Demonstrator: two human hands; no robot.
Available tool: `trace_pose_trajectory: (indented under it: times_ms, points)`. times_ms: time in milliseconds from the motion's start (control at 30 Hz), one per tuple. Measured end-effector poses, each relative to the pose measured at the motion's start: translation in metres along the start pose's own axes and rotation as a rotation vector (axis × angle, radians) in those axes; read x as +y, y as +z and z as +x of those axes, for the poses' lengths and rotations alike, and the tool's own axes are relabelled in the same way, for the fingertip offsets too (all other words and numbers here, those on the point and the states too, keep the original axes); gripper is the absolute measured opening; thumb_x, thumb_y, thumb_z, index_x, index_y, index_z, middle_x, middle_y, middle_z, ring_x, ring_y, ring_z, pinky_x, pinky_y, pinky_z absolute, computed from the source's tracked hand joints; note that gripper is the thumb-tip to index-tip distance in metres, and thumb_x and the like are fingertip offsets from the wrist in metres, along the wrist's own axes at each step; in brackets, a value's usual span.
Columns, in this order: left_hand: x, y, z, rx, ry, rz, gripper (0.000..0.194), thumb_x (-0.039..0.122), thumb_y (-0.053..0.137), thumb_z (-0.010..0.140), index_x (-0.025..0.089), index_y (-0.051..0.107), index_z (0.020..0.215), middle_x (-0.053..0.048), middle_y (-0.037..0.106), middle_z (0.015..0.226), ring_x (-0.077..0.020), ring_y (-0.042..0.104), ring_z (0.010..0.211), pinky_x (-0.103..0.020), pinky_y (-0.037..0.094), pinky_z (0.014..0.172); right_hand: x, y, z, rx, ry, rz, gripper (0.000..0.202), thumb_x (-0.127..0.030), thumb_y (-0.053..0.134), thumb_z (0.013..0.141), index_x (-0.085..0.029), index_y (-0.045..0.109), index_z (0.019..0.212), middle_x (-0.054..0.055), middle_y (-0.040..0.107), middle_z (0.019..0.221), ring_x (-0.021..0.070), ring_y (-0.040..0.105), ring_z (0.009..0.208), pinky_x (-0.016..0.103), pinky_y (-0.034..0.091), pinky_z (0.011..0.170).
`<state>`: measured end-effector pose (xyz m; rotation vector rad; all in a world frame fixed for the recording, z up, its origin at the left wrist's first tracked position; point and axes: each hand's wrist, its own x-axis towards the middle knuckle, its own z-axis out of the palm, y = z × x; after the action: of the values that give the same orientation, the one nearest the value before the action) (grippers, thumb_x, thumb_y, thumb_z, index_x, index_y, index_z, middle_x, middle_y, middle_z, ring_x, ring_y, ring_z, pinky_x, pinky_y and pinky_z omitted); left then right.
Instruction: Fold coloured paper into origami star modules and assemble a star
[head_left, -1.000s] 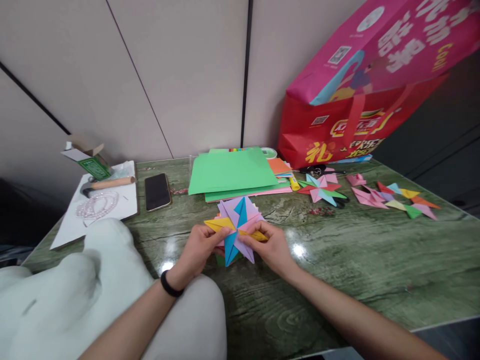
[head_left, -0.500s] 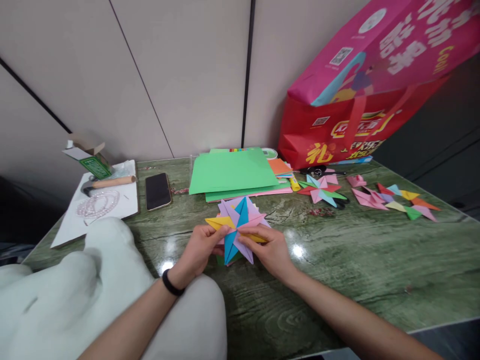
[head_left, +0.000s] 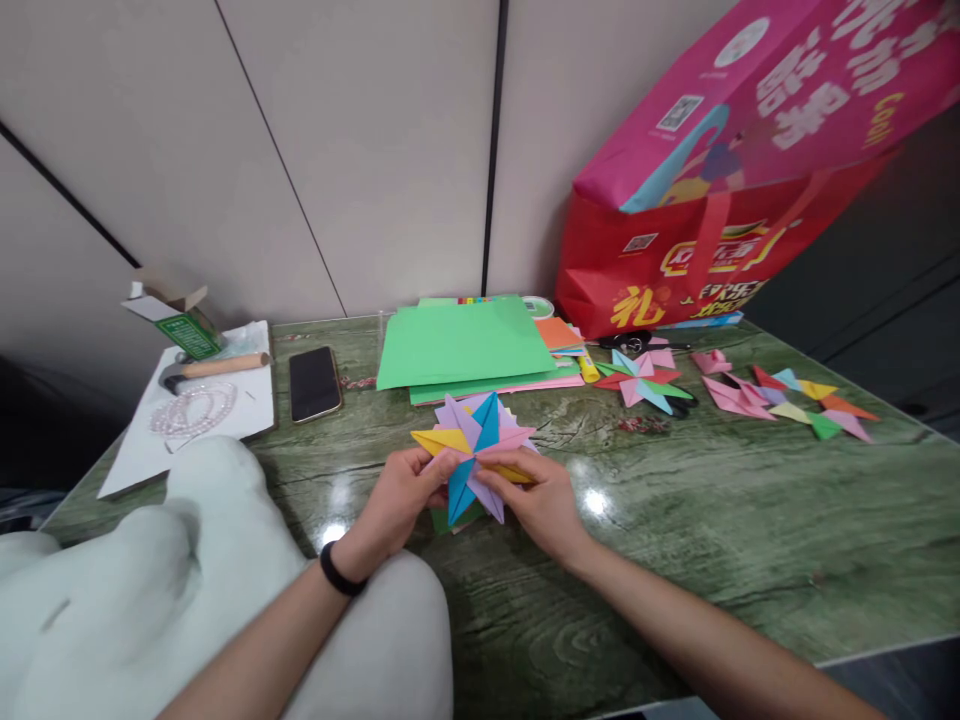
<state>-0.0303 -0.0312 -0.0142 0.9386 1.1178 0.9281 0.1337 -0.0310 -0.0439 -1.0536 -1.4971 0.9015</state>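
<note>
Folded-paper star [head_left: 486, 432] is pinched between both hands, the left hand's [head_left: 407, 490] grip and right hand's [head_left: 541, 500] grip closed on it.

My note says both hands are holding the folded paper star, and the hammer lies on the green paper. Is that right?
Not quite. The head view shows the hammer lying on the white sheet, not on the green paper. The left hand and right hand do both hold the folded paper star.
</note>
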Motion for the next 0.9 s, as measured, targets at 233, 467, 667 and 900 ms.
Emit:
trace_pose_trajectory:
  times_ms: [233, 467, 667, 900]
  points:
    - [-0.0014, -0.0033, 0.001, -0.004, 0.014, 0.045, 0.027, 0.036, 0.068, 0.069, 0.012, 0.068, 0.081, -0.004, 0.067, 0.069, -0.0101, 0.056, 0.053, -0.018, 0.045, 0.047, 0.0001, -0.0016, 0.0, -0.004, 0.074, 0.041, 0.025, -0.03, 0.069, 0.068, -0.02, 0.057, 0.087, 0.001, 0.062, 0.082, 0.016, 0.06, 0.073, 0.025, 0.049, 0.065]
    - [0.0014, -0.0003, 0.0001, 0.043, 0.041, 0.118, 0.021, 0.033, 0.069, 0.067, 0.013, 0.07, 0.073, -0.001, 0.067, 0.063, -0.0096, 0.053, 0.049, -0.019, 0.041, 0.046, 0.0023, 0.0008, -0.0032, -0.076, 0.096, 0.122, 0.053, -0.029, 0.069, 0.068, -0.024, 0.046, 0.116, 0.005, 0.061, 0.1, 0.0178, 0.061, 0.082, 0.028, 0.051, 0.071]
    - [0.0023, 0.0, 0.0013, 0.076, 0.061, 0.156, 0.023, 0.035, 0.068, 0.066, 0.012, 0.07, 0.072, -0.001, 0.066, 0.062, -0.0111, 0.053, 0.051, -0.02, 0.04, 0.048, 0.0031, 0.0001, -0.0032, -0.083, 0.074, 0.062, 0.052, -0.03, 0.068, 0.069, -0.024, 0.047, 0.116, 0.006, 0.06, 0.106, 0.0201, 0.061, 0.092, 0.033, 0.05, 0.081]
    - [-0.0021, -0.003, 0.0018, 0.079, 0.134, 0.182, 0.02, 0.032, 0.068, 0.068, 0.012, 0.069, 0.071, -0.002, 0.067, 0.065, -0.0136, 0.057, 0.059, -0.021, 0.043, 0.054, 0.0038, 0.0063, -0.0079, -0.05, 0.058, 0.19, 0.065, -0.028, 0.068, 0.069, -0.023, 0.034, 0.124, 0.008, 0.062, 0.105, 0.0212, 0.063, 0.091, 0.034, 0.053, 0.079]
